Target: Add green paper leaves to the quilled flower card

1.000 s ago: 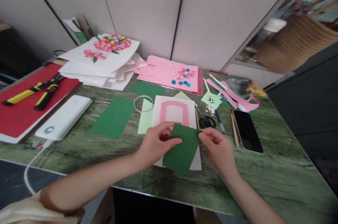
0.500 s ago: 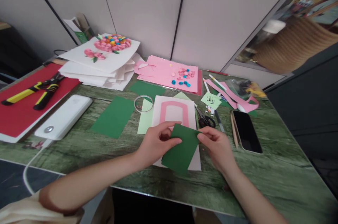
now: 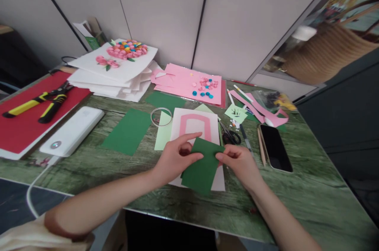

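Observation:
Between my two hands is a dark green piece of paper [image 3: 203, 168], tilted above the table. My left hand [image 3: 177, 160] grips its left edge, thumb on top and index finger stretched out past the upper edge. The thumb and fingers of my right hand [image 3: 238, 162] pinch its upper right corner. Beneath it lies a white sheet [image 3: 218, 180] bearing a pink arch-shaped frame [image 3: 195, 118], its lower part hidden by the green paper and my left hand. Black-handled scissors [image 3: 231, 137] rest just beyond my right hand.
Green paper [image 3: 127, 130], a ring [image 3: 161, 117] and a white power bank [image 3: 72, 130] lie to the left. Pliers [image 3: 53, 103] rest on red board. Pink sheets [image 3: 177, 81] with small paper pieces are behind; a phone [image 3: 275, 147] and wooden stick [image 3: 261, 148] lie right.
My right hand's fingertips have shifted slightly left and down on the green paper's upper right corner. My left hand stays nearly in place, still gripping the paper.

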The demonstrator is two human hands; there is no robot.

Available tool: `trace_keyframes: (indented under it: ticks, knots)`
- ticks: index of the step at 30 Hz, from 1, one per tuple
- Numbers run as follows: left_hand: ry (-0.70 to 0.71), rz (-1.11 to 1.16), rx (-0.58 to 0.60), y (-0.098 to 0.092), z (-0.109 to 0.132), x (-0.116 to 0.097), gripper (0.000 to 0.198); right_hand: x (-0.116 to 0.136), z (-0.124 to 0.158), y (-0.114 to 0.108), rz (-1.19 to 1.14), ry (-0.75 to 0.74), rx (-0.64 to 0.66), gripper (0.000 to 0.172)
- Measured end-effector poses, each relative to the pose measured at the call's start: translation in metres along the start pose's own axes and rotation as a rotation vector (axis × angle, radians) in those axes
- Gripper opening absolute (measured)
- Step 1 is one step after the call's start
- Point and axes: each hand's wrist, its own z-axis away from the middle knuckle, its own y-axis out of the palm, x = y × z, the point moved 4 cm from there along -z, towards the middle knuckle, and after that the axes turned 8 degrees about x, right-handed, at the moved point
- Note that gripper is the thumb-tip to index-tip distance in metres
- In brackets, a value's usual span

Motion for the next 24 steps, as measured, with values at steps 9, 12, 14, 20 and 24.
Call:
trace_keyframes:
  ticks: [9, 12, 14, 20, 24]
  knots:
    - [0.016, -0.062, -0.008, -0.0010, 0.0026, -0.0059, 0.053, 0.0060, -0.0023, 0.0028, 0.049, -0.131, 0.097, 0.029]
    - [0.009, -0.053, -0.008, -0.0010, 0.0021, -0.0053, 0.054, 0.0049, -0.0023, 0.0028, 0.065, -0.135, 0.093, 0.032]
    - [0.004, -0.047, -0.014, -0.0014, 0.0019, -0.0048, 0.055, 0.0029, -0.0014, 0.0033, 0.081, -0.116, 0.106, 0.034]
    - [0.000, -0.034, -0.020, -0.0020, 0.0029, -0.0051, 0.057, 0.0000, 0.0002, 0.0041, 0.127, -0.107, 0.110, 0.034]
    - [-0.016, 0.000, -0.033, -0.0026, 0.0024, -0.0058, 0.058, 0.0018, 0.0006, 0.0059, 0.137, -0.127, 0.104, 0.034]
